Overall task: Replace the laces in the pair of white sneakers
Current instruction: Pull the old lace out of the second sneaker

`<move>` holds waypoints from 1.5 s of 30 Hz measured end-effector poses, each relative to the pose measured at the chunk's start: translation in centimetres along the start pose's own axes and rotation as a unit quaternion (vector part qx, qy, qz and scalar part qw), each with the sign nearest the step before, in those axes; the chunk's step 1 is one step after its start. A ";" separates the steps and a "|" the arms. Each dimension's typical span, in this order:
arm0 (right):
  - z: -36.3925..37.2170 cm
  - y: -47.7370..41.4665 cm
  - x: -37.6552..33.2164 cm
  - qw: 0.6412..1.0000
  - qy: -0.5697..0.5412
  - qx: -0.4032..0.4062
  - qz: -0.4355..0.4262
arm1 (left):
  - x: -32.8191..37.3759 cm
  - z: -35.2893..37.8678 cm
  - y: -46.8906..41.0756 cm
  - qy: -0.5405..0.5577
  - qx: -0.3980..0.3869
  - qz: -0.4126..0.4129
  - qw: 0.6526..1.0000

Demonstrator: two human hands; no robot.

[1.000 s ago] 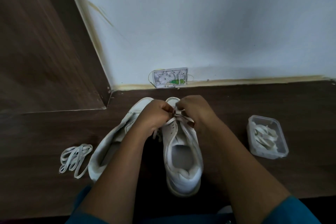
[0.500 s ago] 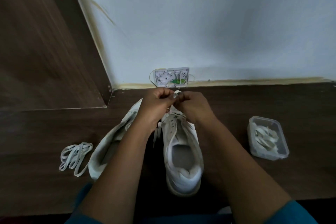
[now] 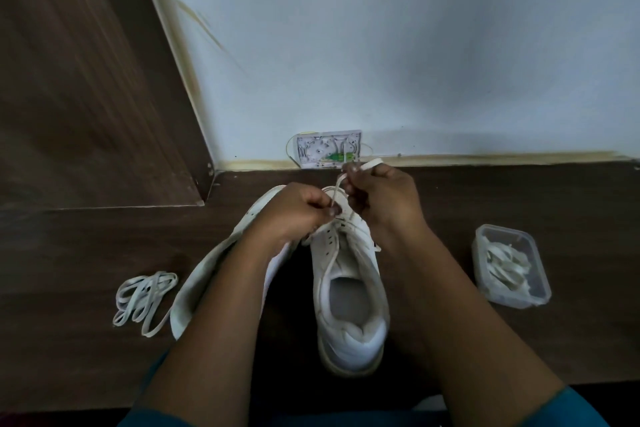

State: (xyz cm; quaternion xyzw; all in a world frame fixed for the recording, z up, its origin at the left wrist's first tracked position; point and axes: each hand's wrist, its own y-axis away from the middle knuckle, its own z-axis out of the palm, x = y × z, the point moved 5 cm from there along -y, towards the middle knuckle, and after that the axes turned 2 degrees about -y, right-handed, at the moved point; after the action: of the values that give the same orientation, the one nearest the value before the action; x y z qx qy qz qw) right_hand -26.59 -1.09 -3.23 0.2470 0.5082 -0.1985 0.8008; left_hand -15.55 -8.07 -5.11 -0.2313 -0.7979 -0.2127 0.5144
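toe and eyelets buried under both hands

the left hand [image 3: 298,208] and right hand [image 3: 381,194] crowd over the far end of the upright sneaker [image 3: 349,288], so its toe and front eyelets are out of sight. the lace [image 3: 337,189] drops from the right fingers and vanishes behind the left thumb. the left forearm blankets the tipped sneaker [image 3: 197,288], with just its left side and far end peeking out. both forearms and the teal sleeves [image 3: 575,409] run off the near edge. the tangle inside the container [image 3: 512,302] is too murky to count. the wall box [image 3: 327,149] is too small to read. the wooden panel [image 3: 69,80] at left is smeared and cut by the frame.
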 end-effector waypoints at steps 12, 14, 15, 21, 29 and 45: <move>0.8 0.3 -1.1 0.948 0.274 -0.078 -0.145 | 2.2 -1.1 0.6 0.221 0.095 0.035 0.970; 0.7 0.2 -1.8 0.960 0.231 -0.071 -0.144 | 1.7 -0.6 0.6 0.171 0.095 0.019 0.980; 0.6 0.2 -1.8 0.942 0.293 -0.077 -0.148 | 1.8 -0.6 0.6 0.176 0.098 0.023 0.979; 1.6 1.0 0.1 0.797 0.546 -0.156 -0.205 | 3.9 -0.5 1.1 0.353 0.061 0.048 0.933; 0.8 0.8 -2.0 0.976 0.093 -0.040 -0.196 | 1.5 -0.6 0.7 0.088 0.023 -0.026 0.995; -1.7 -1.4 0.7 0.751 0.648 -0.078 -0.096 | 1.3 -1.1 0.2 -0.189 0.115 -0.009 0.975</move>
State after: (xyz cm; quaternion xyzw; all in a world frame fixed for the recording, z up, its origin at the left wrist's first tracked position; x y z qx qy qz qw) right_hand -28.25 -1.22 -4.78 0.2027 0.9403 -0.0260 0.2723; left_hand -15.08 -8.34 -3.51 -0.1999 -0.9019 -0.0765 0.3751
